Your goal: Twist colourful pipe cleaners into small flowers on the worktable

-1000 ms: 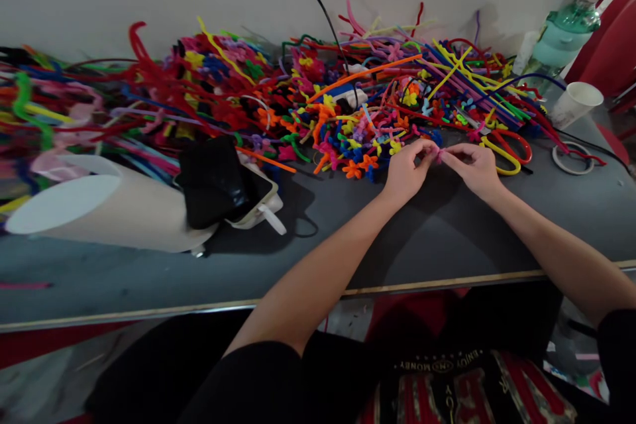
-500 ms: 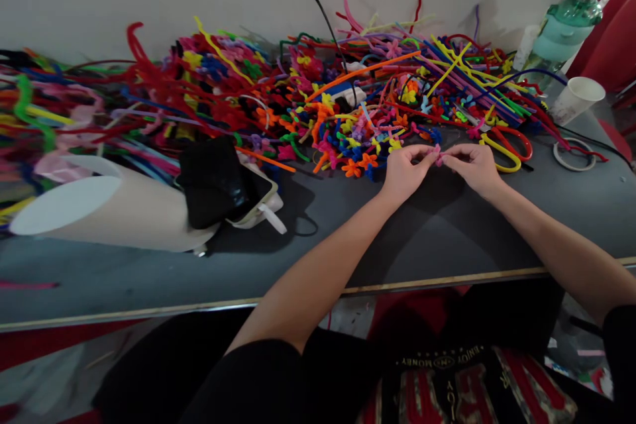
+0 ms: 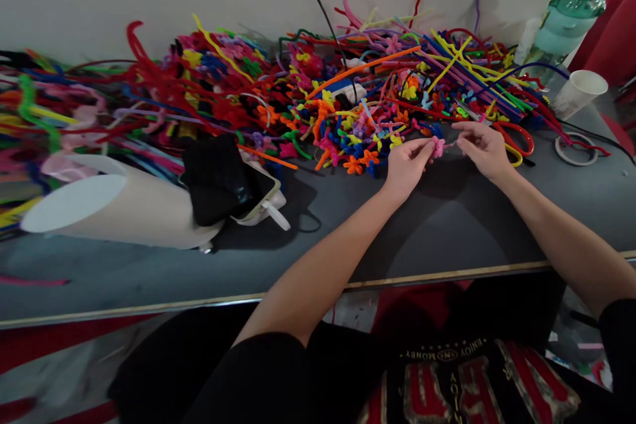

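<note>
We see the left hand point(image 3: 406, 165) pinching a small pink flower point(image 3: 438, 146) just in front of the pipe-cleaner heap point(image 3: 318, 93), with yellow-and-red scissors point(image 3: 517, 144) right of it and a white roll point(image 3: 114, 207) and black pouch point(image 3: 214, 179) well left. The right hand point(image 3: 481, 146), fingers curled and nipped together, has drawn slightly away from the flower since a moment ago, when both hands met on it.

left hand point(image 3: 405, 164) pinches pink flower point(image 3: 438, 146) | right hand point(image 3: 481, 148) just beside | pipe-cleaner pile point(image 3: 278, 89) behind
</note>
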`<control>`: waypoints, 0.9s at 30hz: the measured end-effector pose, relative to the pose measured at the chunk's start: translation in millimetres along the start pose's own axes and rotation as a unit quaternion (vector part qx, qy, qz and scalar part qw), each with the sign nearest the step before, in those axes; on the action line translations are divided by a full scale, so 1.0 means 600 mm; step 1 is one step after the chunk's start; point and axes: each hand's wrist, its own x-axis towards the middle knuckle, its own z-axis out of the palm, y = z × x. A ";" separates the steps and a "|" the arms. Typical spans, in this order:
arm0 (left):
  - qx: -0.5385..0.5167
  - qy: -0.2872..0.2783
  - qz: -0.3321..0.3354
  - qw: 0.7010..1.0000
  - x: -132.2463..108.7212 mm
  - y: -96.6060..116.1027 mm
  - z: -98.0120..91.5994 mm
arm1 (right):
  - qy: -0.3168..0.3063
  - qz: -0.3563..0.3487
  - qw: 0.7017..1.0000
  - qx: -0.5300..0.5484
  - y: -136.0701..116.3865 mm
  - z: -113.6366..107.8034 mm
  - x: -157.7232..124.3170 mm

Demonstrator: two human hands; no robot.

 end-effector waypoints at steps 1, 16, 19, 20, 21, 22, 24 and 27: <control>-0.002 -0.002 -0.002 1.000 0.000 -0.002 0.000 | -0.012 -0.005 1.000 -0.013 0.002 0.003 0.000; 0.118 -0.044 0.173 0.977 0.000 0.013 -0.013 | -0.070 -0.074 0.993 -0.058 -0.024 0.022 -0.011; 0.129 -0.047 0.191 0.972 -0.002 0.014 -0.015 | -0.083 -0.083 0.991 -0.060 -0.025 0.022 -0.012; 0.133 -0.046 0.196 0.971 -0.002 0.013 -0.015 | -0.087 -0.083 0.991 -0.063 -0.025 0.022 -0.012; 0.137 -0.042 0.200 0.969 -0.002 0.013 -0.016 | -0.091 -0.082 0.990 -0.068 -0.025 0.021 -0.012; 0.142 -0.038 0.202 0.968 -0.002 0.012 -0.016 | -0.095 -0.080 0.989 -0.074 -0.025 0.021 -0.012; 0.158 -0.029 0.201 0.966 -0.003 0.012 -0.016 | -0.104 -0.073 0.988 -0.089 -0.026 0.019 -0.012; 0.177 -0.020 0.197 0.964 -0.004 0.013 -0.015 | -0.107 -0.068 0.986 -0.107 -0.027 0.019 -0.012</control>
